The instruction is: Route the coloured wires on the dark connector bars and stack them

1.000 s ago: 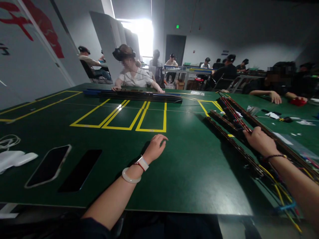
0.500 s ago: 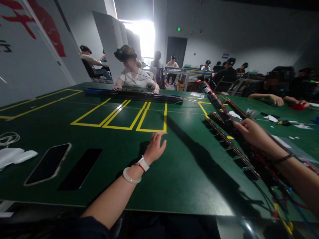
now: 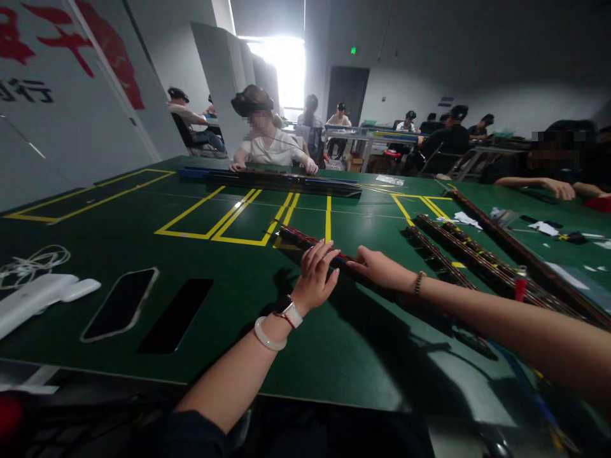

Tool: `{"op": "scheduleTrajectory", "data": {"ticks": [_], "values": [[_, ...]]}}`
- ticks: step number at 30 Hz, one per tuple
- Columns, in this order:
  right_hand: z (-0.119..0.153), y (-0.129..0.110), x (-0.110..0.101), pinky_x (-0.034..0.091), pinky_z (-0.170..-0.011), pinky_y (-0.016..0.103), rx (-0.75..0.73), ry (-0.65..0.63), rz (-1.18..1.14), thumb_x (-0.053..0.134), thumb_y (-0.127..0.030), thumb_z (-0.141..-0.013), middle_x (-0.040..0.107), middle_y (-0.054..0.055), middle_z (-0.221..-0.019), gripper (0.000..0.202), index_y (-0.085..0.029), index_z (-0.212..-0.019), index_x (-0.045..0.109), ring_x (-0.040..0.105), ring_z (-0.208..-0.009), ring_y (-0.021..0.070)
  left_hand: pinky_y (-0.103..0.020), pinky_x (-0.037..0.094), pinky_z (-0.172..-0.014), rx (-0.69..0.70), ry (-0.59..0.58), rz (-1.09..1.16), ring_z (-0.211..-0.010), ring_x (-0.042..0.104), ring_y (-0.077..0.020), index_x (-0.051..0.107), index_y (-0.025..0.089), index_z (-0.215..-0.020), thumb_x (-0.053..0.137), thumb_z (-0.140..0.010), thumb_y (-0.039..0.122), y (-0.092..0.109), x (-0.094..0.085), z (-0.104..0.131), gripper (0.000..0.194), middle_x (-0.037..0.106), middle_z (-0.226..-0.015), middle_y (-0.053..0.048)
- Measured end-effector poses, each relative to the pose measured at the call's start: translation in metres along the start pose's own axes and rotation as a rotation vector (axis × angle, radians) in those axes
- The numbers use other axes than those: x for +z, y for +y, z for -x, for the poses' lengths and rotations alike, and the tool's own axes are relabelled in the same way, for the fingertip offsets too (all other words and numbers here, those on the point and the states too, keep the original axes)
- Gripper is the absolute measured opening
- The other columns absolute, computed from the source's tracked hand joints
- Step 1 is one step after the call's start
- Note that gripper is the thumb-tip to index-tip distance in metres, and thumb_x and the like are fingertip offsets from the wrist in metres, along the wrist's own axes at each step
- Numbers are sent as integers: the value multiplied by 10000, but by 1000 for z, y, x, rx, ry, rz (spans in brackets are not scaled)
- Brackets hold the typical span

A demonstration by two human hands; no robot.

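Observation:
A long dark strip with red and blue wires along it [image 3: 300,238] lies slantwise over the green table, tilted toward my lower right. My right hand [image 3: 383,270] is closed round its upper side, thumb and fingers pinching it. Across the strip, just left of that grip, my left hand [image 3: 317,275] reaches with fingers stretched and thumb apart; whether its fingertips press on the strip is hard to see. The strip's near part is partly hidden beneath my right forearm, with loose wires trailing toward the table's front edge.
Several similar strips [image 3: 472,251] lie at the right. Two dark phones [image 3: 123,304] [image 3: 179,313] and a white device [image 3: 41,299] with a cable are at the left. Yellow tape [image 3: 238,240] marks the green table [image 3: 267,375]. A person [image 3: 272,149] opposite handles long dark bars [image 3: 286,182].
My right hand has brought the wired strip leftward and down from its raised place at the right, over to my left hand. The view has turned slightly right-to-left.

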State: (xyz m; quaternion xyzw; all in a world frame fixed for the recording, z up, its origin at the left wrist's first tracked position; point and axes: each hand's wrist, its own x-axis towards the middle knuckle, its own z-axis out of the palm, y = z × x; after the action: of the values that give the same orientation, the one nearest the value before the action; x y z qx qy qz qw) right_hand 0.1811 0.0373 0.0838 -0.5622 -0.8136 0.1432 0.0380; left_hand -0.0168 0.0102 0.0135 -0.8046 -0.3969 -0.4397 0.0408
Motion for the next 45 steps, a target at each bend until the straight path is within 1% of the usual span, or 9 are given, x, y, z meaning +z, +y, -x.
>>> {"op": "scheduleTrajectory", "data": {"ticks": [9,15,21,24,26,30,33,37,45], "values": [[-99,-76,43,491,-799,271,-458,63,190,397,-299,-982,636,139,-1176,309,-139,-1203,542,643,-975,201,-486,248,-1142,-215,251,-44,-1401,283,-247,452,199,-1268,327,-970,303,-29,-1,-4,339,442,-1413,-134],[-148,-125,70,484,-897,333,-548,129,211,332,-269,-996,647,150,-1169,370,-100,-1272,511,633,-1022,219,-416,344,-1107,-456,514,-62,-1307,434,-198,493,208,-1206,261,-995,313,-68,-8,-6,332,530,-1317,-122],[-157,-145,80,499,-852,308,-549,102,235,321,-246,-995,678,135,-1122,361,-97,-1242,539,647,-971,207,-376,443,-994,-683,518,9,-1180,551,-196,503,229,-1161,280,-984,342,-97,-5,-1,307,605,-1229,-102],[-142,-134,69,438,-965,387,-548,132,260,362,-219,-977,671,146,-1125,333,-99,-1224,550,625,-1026,226,-442,415,-1002,-747,454,45,-1158,562,-224,516,224,-1131,303,-971,332,-99,-4,0,287,623,-1211,-111],[-124,-118,55,299,-1085,485,-530,224,308,394,-204,-958,663,158,-1122,307,-96,-1174,582,575,-1117,260,-520,333,-1049,-718,354,11,-1129,578,-240,539,236,-1074,341,-961,311,-94,-3,-1,239,659,-1149,-94],[-82,-74,20,139,-1137,552,-455,394,440,489,-279,-926,656,177,-1095,271,-106,-1079,632,514,-1179,318,-551,238,-1081,-494,-10,-79,-1031,620,-239,566,227,-1046,391,-951,285,-77,4,-3,207,700,-1033,-74],[-59,-37,6,131,-1131,553,-297,374,489,524,-284,-912,673,185,-1049,263,-109,-1063,650,556,-1120,321,-501,293,-1052,-382,-160,-119,-1018,606,-235,589,215,-1056,372,-959,319,-65,8,-5,260,691,-1036,-78],[-41,0,11,249,-1089,509,-202,253,547,487,-261,-934,700,176,-979,254,-115,-1012,680,626,-1007,291,-481,301,-1051,-281,-249,-141,-1128,541,-251,597,224,-1121,414,-938,347,-60,6,-3,286,630,-1174,-89],[-31,46,50,361,-1030,495,-217,231,457,329,-380,-1004,611,129,-1273,422,-179,-1303,549,558,-1179,280,-504,228,-1090,-212,-370,-146,-1213,475,-259,538,244,-1247,442,-926,388,-58,5,-1,366,594,-1238,-84]]}}
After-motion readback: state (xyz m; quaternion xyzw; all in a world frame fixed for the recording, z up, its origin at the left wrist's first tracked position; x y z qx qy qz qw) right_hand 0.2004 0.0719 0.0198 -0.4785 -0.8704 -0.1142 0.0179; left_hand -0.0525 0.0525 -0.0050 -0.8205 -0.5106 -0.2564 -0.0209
